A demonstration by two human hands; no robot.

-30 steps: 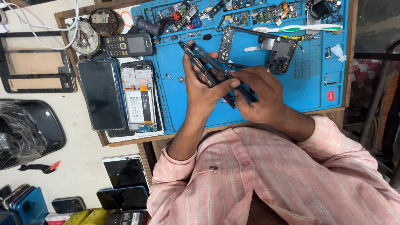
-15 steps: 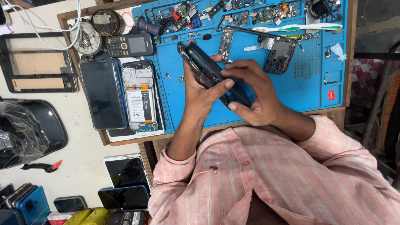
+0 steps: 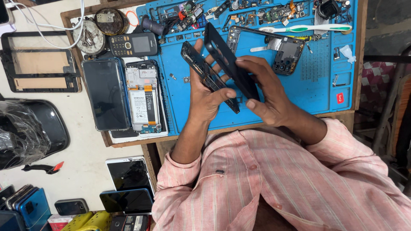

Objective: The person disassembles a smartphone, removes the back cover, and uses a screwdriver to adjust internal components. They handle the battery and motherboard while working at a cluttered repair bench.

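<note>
Left hand (image 3: 207, 100) grip closed around black phone frame (image 3: 201, 70), right hand (image 3: 263, 92) grip pinching dark back cover (image 3: 227, 60) just beside it, both raised over blue mat (image 3: 188, 111) on worktop (image 3: 128, 141)

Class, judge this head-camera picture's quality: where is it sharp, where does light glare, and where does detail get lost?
Head view: hands and the black phone frame are sharp; even light, soft shadows on the blue mat; sheen on the dark phone screen; the plastic-wrapped black object glares; the right edge sinks into shadow.
</note>
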